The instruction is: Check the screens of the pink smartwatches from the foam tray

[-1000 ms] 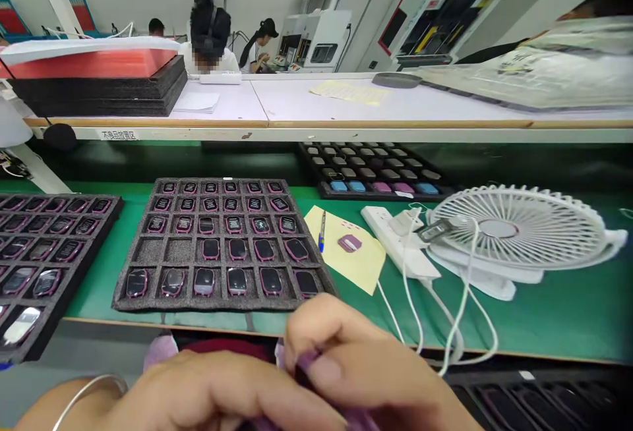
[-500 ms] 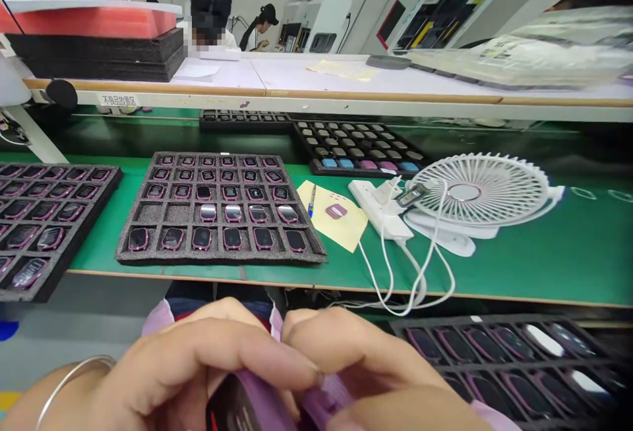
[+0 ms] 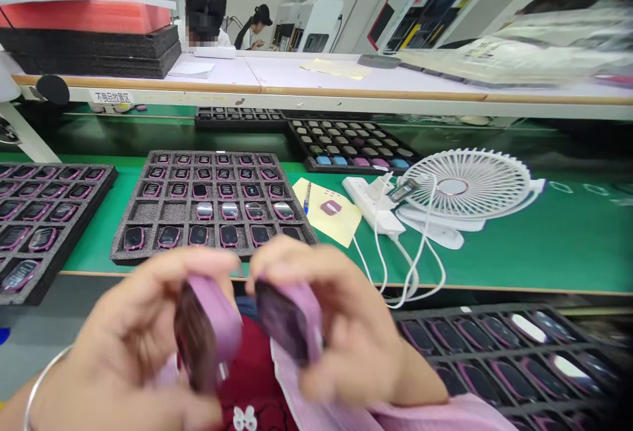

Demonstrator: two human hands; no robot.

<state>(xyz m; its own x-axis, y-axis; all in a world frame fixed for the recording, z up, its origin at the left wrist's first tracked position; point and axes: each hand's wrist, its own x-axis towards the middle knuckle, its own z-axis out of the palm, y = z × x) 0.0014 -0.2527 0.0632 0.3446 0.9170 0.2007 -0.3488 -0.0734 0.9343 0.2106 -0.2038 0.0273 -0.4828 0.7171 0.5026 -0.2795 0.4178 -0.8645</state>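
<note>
My left hand (image 3: 123, 339) is closed around a purple smartwatch body (image 3: 210, 325), its dark screen turned to the left. In my right hand (image 3: 341, 319) is a second purple watch body (image 3: 289, 319), gripped by its edges and tilted, dark face toward the left. The two watches are held apart, side by side, over my lap. Both hands are blurred by motion. Just beyond them on the bench lies a grey foam tray (image 3: 168, 217) with rows of similar watches; two of its slots at the left hold none.
Another watch tray (image 3: 74, 233) is at the left, and a larger one (image 3: 475, 365) sits low at the right. A power strip (image 3: 373, 207) with loose white cables (image 3: 420, 273) and a white fan (image 3: 465, 184) occupy the bench's right half. A shelf edge (image 3: 297, 101) crosses above.
Both hands have risen and moved apart from being close together low in view. Two separate watch bodies now show, one in each hand. The view has shifted slightly.
</note>
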